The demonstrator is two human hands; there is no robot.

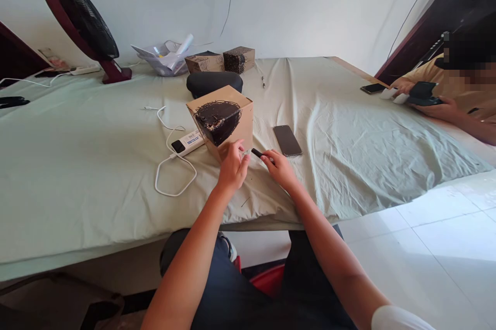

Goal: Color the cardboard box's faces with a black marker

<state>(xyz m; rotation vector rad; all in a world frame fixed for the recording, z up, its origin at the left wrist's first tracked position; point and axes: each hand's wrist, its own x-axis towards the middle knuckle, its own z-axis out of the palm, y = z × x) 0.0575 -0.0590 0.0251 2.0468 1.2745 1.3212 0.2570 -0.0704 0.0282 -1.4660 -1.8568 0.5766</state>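
A cardboard box (228, 105) with a black scribbled patch on its front stands on the cloth-covered table (96, 165). My left hand (232, 167) rests against the box's lower front edge, fingers curled and pinched on something small I cannot make out. My right hand (279, 169) is closed around a black marker (257, 153), whose tip points left toward my left hand. A dark phone (287, 140) lies flat just right of the box.
A white power bank (187, 142) with a looping white cable (170, 165) lies left of the box. A black pouch (214, 82), two small boxes (220, 60), a plastic tray (163, 59) and a fan (83, 22) sit behind. Another person (461, 87) sits at right holding a device.
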